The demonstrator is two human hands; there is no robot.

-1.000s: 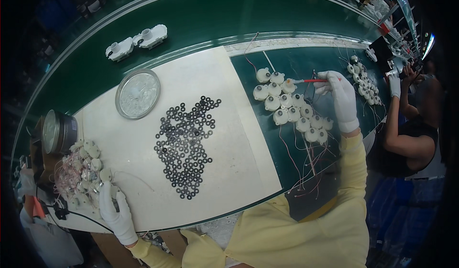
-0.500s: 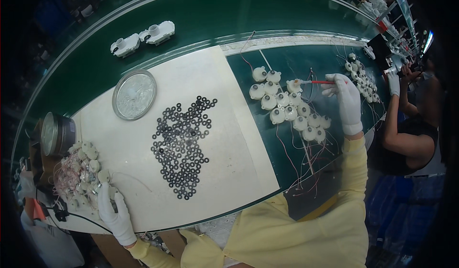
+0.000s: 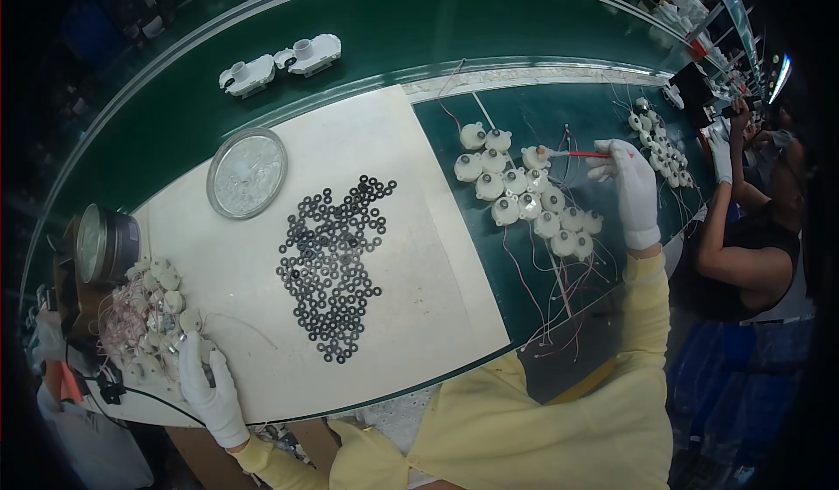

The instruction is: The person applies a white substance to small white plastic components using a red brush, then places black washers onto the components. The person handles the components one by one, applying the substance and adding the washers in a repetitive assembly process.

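Both hands wear white cloth gloves: the left hand point(image 3: 208, 383) at seven o'clock rests on a heap of pale plastic parts point(image 3: 153, 315), the right hand point(image 3: 631, 184) at two o'clock holds a red plastic-handled tool point(image 3: 587, 153). The round white housings point(image 3: 524, 194) look smooth, slightly glossy plastic. The black washers point(image 3: 336, 267) seem matt rubber. The round dish point(image 3: 247, 173) is shiny metal, on a matt cream mat point(image 3: 419, 254). Sleeves are soft yellow cloth.

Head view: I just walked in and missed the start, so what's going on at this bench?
A person in white gloves and yellow sleeves works at a green bench. The right hand holds a red-handled tool to one of a cluster of small white round parts with wires. The left hand rests on another pile of wired parts at the bench's left end. Black rings lie scattered on a white mat between them.
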